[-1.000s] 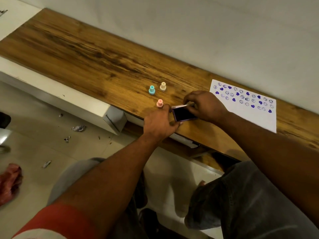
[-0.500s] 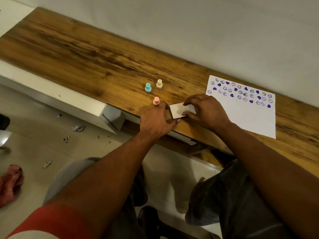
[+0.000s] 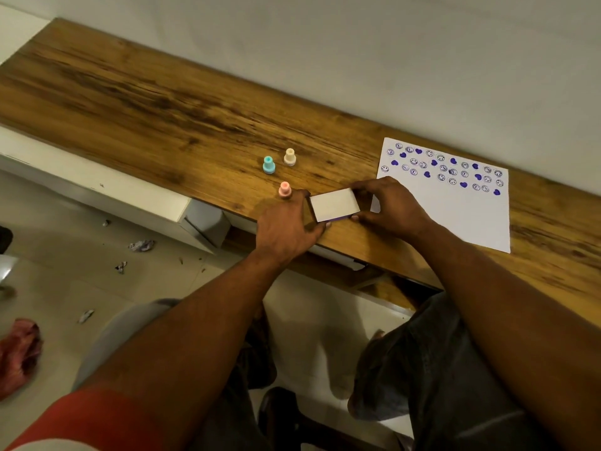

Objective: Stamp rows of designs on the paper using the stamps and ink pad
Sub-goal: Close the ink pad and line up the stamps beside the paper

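Your left hand (image 3: 289, 224) and right hand (image 3: 392, 206) each pinch one end of the ink pad (image 3: 335, 205), white lid down, at the near edge of the table (image 3: 162, 109), probably steadying the case to press it shut. The stamps (image 3: 268, 165) stand just far-left of it, and the paper (image 3: 455, 216) lies to the right.

We see wide bare wood on the table (image 3: 146, 102) left of the three upright stamps. The teal stamp (image 3: 268, 164) and cream stamp (image 3: 289, 157) stand just beside each other. The pink stamp (image 3: 285, 190) stands nearer us, just beside the left hand (image 3: 286, 226), and blocks that side. Both hands hold the ink pad (image 3: 335, 205), and the right hand (image 3: 390, 206) lies over the left edge of the paper (image 3: 455, 219). Between the cream stamp and the paper we find open wood. The wall (image 3: 357, 60) closes the far edge.
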`<state>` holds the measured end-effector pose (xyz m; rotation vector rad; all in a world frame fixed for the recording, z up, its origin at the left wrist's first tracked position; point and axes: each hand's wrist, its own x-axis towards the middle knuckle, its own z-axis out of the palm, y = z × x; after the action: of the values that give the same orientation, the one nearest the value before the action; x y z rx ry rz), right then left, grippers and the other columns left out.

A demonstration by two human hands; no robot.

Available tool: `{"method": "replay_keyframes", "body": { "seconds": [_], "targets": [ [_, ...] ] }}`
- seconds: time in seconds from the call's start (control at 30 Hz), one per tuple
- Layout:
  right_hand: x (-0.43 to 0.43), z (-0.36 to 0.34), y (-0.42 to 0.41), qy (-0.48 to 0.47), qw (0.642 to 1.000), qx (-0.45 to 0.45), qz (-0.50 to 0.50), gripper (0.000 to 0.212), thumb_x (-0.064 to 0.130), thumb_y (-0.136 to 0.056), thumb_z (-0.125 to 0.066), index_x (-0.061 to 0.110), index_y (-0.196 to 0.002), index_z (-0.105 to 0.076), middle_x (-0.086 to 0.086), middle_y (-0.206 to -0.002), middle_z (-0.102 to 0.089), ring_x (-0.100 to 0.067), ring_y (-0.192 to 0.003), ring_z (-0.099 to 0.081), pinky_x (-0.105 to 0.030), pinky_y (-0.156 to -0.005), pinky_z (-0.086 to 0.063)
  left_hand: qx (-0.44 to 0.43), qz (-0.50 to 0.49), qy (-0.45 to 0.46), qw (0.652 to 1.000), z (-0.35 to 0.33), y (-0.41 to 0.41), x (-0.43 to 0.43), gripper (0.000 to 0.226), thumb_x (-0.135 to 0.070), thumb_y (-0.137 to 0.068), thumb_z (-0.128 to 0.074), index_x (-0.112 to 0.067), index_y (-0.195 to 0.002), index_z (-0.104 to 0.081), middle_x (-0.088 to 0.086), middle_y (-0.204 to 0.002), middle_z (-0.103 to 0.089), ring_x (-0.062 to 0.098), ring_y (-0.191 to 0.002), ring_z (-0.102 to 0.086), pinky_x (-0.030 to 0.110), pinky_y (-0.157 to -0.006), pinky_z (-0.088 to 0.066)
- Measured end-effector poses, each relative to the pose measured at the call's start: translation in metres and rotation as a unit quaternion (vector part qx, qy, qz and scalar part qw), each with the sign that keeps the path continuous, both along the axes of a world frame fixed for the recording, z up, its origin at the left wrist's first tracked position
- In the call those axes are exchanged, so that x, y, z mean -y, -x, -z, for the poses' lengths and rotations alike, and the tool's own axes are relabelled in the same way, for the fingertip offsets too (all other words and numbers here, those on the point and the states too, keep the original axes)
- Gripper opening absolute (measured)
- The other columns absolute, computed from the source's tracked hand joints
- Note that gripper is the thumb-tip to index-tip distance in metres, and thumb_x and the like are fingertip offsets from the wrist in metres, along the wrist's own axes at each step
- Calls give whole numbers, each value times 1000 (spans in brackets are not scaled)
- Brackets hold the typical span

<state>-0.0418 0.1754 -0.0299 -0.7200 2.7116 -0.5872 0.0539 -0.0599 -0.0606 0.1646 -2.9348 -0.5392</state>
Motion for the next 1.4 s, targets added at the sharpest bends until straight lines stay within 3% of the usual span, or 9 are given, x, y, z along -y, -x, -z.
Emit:
{"method": "replay_keyframes", "body": {
  "seconds": [0.17,0.5,0.8,0.93,1.03,1.2,1.3,1.4],
  "targets": [
    [2,-3,2,-5,1000,-4,-21,80,53,-81,-82,31,-150,-48,4,-153,-52,-22,-138,-44,-32,-102,-37,-3,5,-11,1000,0,1,0,75,-74,-82,-69,-26,-138,-51,3,-114,-73,22,-97,-72,28,-67,-42],
    [6,-17,-1,-41,994,-48,-94,69,48,-85,-79,24,-146,-57,1,-147,-58,-24,-136,-47,-40,-107,-44,4,16,11,1000,-1,0,2,72,-73,-85,-66,-27,-139,-51,2,-103,-73,20,-90,-70,30,-65,-44],
    [7,-23,-3,-70,991,-63,-99,72,56,-82,-79,24,-144,-59,0,-143,-61,-23,-132,-51,-38,-102,-46,9,41,46,998,-3,0,2,70,-72,-88,-63,-26,-140,-51,4,-111,-72,22,-94,-70,31,-66,-43],
    [9,-22,-3,-88,989,-65,-102,72,60,-80,-78,23,-141,-63,1,-141,-62,-24,-131,-52,-38,-97,-49,16,53,61,997,-3,3,3,72,-75,-88,-59,-29,-143,-52,2,-114,-73,21,-96,-70,32,-69,-50],
    [8,-22,-5,-92,988,-71,-102,69,60,-80,-78,23,-137,-66,2,-141,-63,-24,-130,-52,-38,-94,-50,28,58,71,995,-2,4,5,76,-81,-86,-54,-33,-145,-52,1,-105,-74,20,-91,-69,33,-68,-53],
    [13,-27,-11,-121,985,-85,-93,67,58,-83,-76,25,-139,-65,3,-142,-61,-23,-131,-52,-35,-90,-48,43,71,105,991,-6,5,4,78,-82,-88,-49,-32,-148,-52,0,-95,-72,19,-84,-66,31,-63,-45],
    [20,-27,-21,-161,976,-114,-87,63,48,-88,-75,23,-144,-60,-1,-145,-61,-27,-130,-54,-36,-89,-50,54,75,121,988,-12,4,1,71,-81,-89,-51,-29,-137,-61,-1,-86,-67,17,-73,-58,30,-60,-41],
    [25,-26,-28,-172,975,-119,-80,62,34,-96,-69,25,-154,-48,0,-154,-53,-30,-133,-49,-41,-97,-49,60,69,131,987,-21,5,-4,69,-85,-85,-51,-29,-122,-69,-5,-74,-50,14,-66,-46,29,-57,-35]
  ]
}}
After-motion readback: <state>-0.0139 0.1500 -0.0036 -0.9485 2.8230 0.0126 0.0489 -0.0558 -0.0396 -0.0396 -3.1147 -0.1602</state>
